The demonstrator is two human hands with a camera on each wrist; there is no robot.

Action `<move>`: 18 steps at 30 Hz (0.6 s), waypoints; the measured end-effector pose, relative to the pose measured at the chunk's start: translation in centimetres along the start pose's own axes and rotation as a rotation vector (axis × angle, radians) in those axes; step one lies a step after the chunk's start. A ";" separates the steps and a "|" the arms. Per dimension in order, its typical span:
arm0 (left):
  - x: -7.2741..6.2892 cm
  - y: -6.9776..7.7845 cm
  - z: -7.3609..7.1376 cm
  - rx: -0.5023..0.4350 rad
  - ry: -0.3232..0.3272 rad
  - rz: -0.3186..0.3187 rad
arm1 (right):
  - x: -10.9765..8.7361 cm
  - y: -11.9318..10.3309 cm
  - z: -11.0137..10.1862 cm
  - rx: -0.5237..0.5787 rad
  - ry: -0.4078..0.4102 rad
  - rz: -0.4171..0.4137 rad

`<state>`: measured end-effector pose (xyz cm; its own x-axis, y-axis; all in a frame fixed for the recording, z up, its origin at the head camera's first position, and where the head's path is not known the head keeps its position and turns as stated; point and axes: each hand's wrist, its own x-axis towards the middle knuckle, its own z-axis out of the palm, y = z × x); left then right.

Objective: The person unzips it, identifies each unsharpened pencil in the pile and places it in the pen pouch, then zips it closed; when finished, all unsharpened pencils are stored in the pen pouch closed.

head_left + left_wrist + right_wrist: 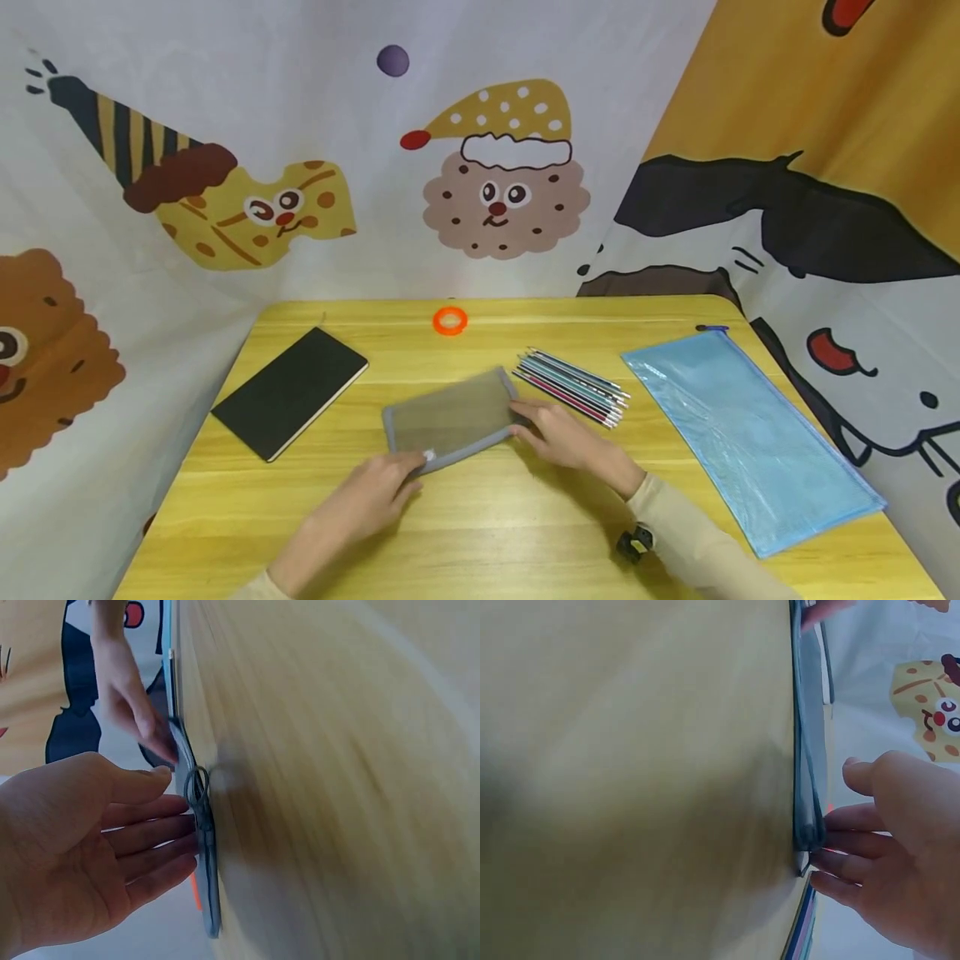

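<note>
A see-through pouch (450, 415) with grey edging lies on the wooden table in front of me. My left hand (372, 493) touches its near left corner, beside a small pale tab. In the left wrist view the fingers (161, 832) are nearly straight against the pouch, with the thumb apart from them. My right hand (564, 437) is at the pouch's right end. Its fingers (859, 844) touch the edge in the right wrist view, and the thumb stands away. Whether the pouch holds anything thin cannot be made out.
Several pencils (573, 387) lie in a bundle just beyond my right hand. A black notebook (292, 392) is at the left, and an orange ring (450, 321) at the back. To the right lies a blue zip bag (750, 433) on the table (480, 542).
</note>
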<state>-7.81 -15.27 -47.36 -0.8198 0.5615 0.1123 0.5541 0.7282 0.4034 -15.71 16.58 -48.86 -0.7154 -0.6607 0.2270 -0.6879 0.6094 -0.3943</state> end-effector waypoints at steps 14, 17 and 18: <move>-0.1 2.1 0.4 -0.031 -0.071 0.028 | 6.7 0.7 -0.1 0.022 -0.186 0.111; 0.1 2.5 0.4 -0.075 -0.124 0.024 | 7.9 0.6 0.3 0.050 -0.217 0.145; 0.2 2.6 0.4 -0.088 -0.139 0.023 | 8.3 0.6 0.5 0.054 -0.226 0.146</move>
<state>-6.49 -13.12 -46.67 -0.7755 0.6313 -0.0022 0.5528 0.6807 0.4807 -22.00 11.27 -47.62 -0.7572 -0.6521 -0.0375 -0.5674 0.6851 -0.4569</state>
